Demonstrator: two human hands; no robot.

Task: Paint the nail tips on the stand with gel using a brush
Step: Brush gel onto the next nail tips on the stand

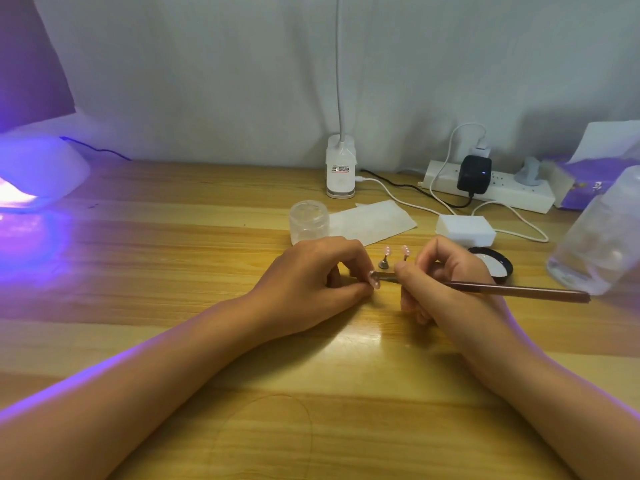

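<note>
1. The left hand (311, 271) pinched a pink nail tip (375, 281) just above the worktop (173, 265).
2. The right hand (446, 275) pinched the brush (519, 291) — bristles touching that tip.
3. Risk — a wobble could smear gel onto fingers.

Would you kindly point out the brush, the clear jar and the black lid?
brush (519, 291), head view, mid-handle.
clear jar (308, 220), head view, side wall.
black lid (506, 263), head view, right rim.

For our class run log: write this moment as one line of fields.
left hand: pinches nail tip | right hand: holds brush, bristles at tip | two tips standing behind
</note>
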